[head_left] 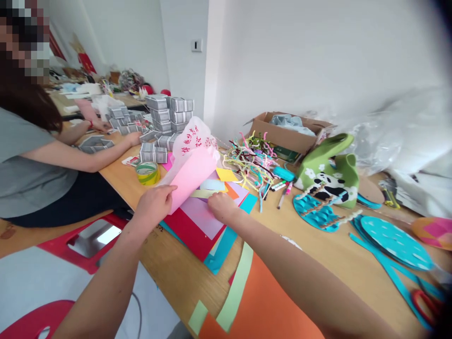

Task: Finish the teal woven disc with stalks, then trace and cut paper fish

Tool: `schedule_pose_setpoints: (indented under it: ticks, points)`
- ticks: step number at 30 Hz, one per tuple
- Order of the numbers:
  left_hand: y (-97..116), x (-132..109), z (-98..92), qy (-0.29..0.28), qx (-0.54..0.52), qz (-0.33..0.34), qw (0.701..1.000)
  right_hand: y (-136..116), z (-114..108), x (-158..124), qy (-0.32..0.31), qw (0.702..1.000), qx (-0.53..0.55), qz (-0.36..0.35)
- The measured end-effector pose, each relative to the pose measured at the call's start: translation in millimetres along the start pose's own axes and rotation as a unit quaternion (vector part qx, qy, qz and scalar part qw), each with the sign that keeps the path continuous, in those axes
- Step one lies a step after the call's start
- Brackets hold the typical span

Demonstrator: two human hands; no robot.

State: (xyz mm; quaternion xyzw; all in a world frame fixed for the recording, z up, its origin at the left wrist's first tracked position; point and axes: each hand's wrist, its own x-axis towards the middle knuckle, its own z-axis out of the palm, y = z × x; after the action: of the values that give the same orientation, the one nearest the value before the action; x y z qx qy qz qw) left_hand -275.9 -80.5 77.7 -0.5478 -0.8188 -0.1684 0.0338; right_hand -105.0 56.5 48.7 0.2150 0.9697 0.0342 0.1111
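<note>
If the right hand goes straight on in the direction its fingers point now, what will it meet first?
Most likely the pink paper that the left hand holds up. The right hand lies on the lilac sheet, fingers pointing up-left at it; depth is hard to judge.

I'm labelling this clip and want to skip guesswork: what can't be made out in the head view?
All in the head view:
The red writing on the pink paper is too small to read.
The right hand curls its fingertips under, so it is unclear whether they pinch the purple sheet.
The scissors are blurred and cut off by the dark corner.
The cardboard box hides most of its contents behind its wall.
</note>
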Motion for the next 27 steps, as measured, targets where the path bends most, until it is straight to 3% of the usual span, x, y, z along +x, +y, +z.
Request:
schedule_pose_setpoints:
  ticks: [5, 13, 22, 27]
  points:
    - [-0.3, 2.3, -0.4, -0.001, 0.003, 0.018, 1.0, 3.8, 0.8, 1.1, 0.04, 0.999, 0.0, 0.031]
    - [3.3, 4.5, 0.6, -0.01, 0.005, 0.028, 1.0, 4.6, 1.2, 6.3, 0.036, 0.999, 0.009, 0.016]
    - [2.2, 3.1, -0.1, 0.001, 0.025, 0.017, 1.0, 22.6, -0.5, -2.8, 0.065, 0.997, 0.015, 0.034]
    - [3.9, 3.5, -0.7, 0.003, 0.028, 0.019, 0.999, 23.3, 2.9, -3.6, 0.048, 0.999, 0.013, 0.007]
